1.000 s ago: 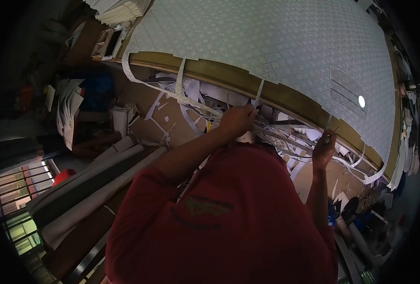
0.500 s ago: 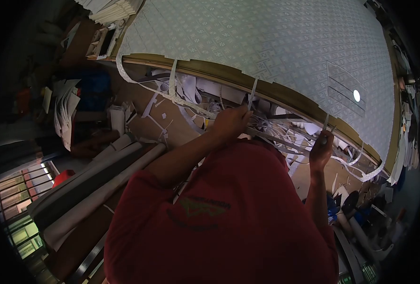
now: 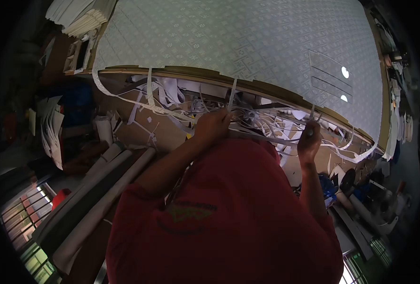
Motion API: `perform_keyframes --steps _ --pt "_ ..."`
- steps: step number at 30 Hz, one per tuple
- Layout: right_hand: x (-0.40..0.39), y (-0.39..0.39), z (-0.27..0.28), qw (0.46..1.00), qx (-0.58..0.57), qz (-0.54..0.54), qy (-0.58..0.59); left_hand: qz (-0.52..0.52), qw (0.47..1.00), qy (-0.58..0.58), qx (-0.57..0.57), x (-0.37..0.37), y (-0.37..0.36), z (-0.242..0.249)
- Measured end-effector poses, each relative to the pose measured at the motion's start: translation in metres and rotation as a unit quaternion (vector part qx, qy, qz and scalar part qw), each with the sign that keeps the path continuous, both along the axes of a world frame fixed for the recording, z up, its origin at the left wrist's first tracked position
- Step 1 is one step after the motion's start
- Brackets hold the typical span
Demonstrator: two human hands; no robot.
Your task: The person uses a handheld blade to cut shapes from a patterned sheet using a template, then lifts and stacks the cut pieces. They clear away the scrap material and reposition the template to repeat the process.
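Observation:
A large pale sheet (image 3: 205, 38) with an embossed geometric pattern lies over the table, and narrow strips hang in loops from its notched front edge. My left hand (image 3: 212, 125) is closed around a hanging paper strip (image 3: 232, 94) just below that edge. Farther right, my right hand (image 3: 309, 142) is raised with its fingers closed on another slim strip (image 3: 312, 112), close under the edge. A short thin point sticks up beside it. A long loose strip (image 3: 125, 98) sags along the front at the left. My palms are hidden.
Tangled offcuts (image 3: 266, 120) fill the space under the table edge. Rolls of material (image 3: 96, 199) lean at the lower left, near a stack of bent sheets (image 3: 53, 132). More stacked paper (image 3: 84, 16) stands at the back left. Scraps litter the brown floor.
The view has shifted, so the table and both hands appear farther left. Both hands keep their grip near the same parts of the sheet's edge.

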State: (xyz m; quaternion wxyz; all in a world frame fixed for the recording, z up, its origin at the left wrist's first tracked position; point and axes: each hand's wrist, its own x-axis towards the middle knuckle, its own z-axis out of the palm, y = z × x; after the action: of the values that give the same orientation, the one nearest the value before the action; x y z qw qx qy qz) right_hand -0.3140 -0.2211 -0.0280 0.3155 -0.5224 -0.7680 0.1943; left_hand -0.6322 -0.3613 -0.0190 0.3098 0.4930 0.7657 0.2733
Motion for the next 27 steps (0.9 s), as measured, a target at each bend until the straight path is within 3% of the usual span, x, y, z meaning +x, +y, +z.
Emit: perform_keyframes --steps 8,20,23,25,27 --pt "-0.003 -0.004 -0.011 0.999 -0.032 -0.040 -0.013 -0.086 0.996 0.015 -0.020 -0.012 0.005 -0.019" --pt "0.000 -0.012 -0.034 0.996 -0.043 -0.076 -0.024 -0.082 0.996 0.028 -0.009 -0.020 0.006 -0.035" --pt "-0.002 -0.015 -0.040 0.994 -0.070 -0.077 -0.040 -0.097 0.993 0.023 -0.062 -0.024 0.007 -0.035" --pt "-0.002 -0.019 -0.040 0.996 -0.007 -0.064 -0.068 -0.095 0.984 0.122 0.090 -0.024 0.002 -0.049" --pt "0.003 -0.024 -0.044 0.993 -0.056 -0.074 -0.079 -0.090 0.989 0.103 0.057 -0.023 -0.008 -0.054"
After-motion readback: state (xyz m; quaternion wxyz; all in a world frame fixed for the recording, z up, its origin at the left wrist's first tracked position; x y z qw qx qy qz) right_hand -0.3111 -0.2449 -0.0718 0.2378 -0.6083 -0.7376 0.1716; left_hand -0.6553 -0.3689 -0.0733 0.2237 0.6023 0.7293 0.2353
